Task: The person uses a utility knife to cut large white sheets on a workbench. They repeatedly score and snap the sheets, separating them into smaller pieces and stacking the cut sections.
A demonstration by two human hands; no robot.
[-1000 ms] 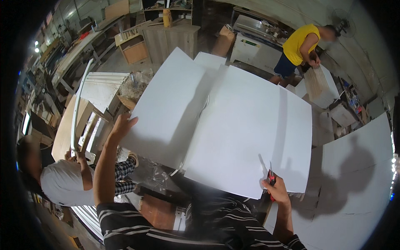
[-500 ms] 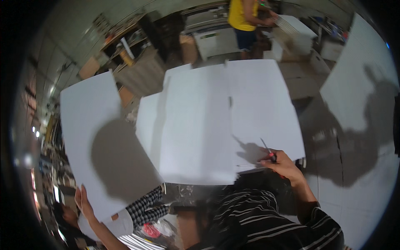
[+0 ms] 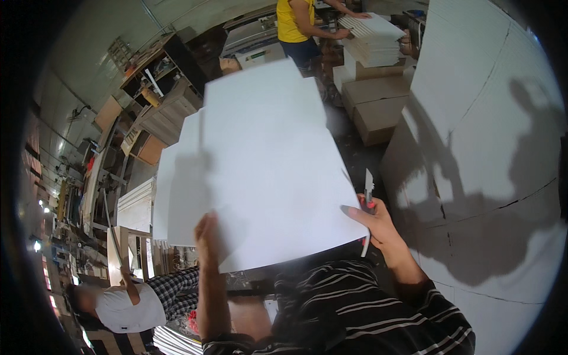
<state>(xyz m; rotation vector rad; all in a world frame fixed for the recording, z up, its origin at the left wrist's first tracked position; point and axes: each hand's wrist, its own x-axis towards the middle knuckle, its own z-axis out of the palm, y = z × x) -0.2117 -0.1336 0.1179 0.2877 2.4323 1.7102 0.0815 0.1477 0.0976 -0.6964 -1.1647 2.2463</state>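
A large white panel (image 3: 269, 171) is held up in front of me, tilted over other white panels (image 3: 176, 204) lying beneath it. My left hand (image 3: 207, 241) is closed on its near left edge, the fingers slightly blurred. My right hand (image 3: 380, 225) holds a utility knife (image 3: 369, 184) with its blade out and pointing away from me. The right thumb lies on top of the panel's near right corner. Where the rest of the right fingers meet the panel is partly hidden.
A big white sheet (image 3: 497, 136) stands on the right with shadows across it. A person in a yellow top (image 3: 294, 22) works at a panel stack (image 3: 376, 44) behind brown boxes (image 3: 374, 103). On the left, another person (image 3: 130, 305) in a white shirt is near stacked boards (image 3: 136, 204).
The panel that my left hand held at the left is now in the middle, over the others. My right hand has come to its right corner, with the knife still in it.
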